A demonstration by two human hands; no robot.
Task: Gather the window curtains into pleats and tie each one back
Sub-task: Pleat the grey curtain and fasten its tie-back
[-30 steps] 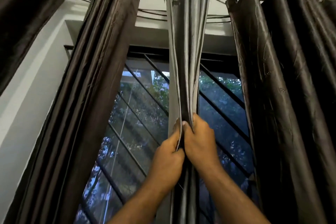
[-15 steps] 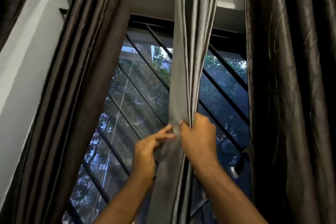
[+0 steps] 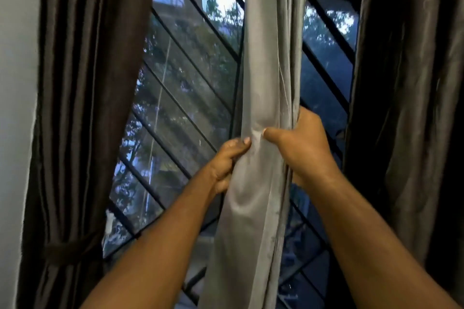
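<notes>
A grey curtain (image 3: 263,70) hangs down the middle of the window, bunched into a narrow column of folds. My left hand (image 3: 226,163) grips its left edge from the side, thumb pressed on the front of the cloth. My right hand (image 3: 303,148) is wrapped around the right side of the bundle a little higher, thumb across the front. A dark brown curtain (image 3: 88,83) hangs at the left, gathered and bound by a dark tieback (image 3: 67,249) low down. Another dark brown curtain (image 3: 411,95) hangs loose at the right.
Behind the curtains is a window (image 3: 180,88) with black diagonal grille bars, with trees and a building outside. A pale wall (image 3: 15,108) runs down the far left.
The view has dropped, so the curtain rod is out of sight. My left hand went from open fingers beside the grey curtain to a grip on its left edge. My right hand kept hold.
</notes>
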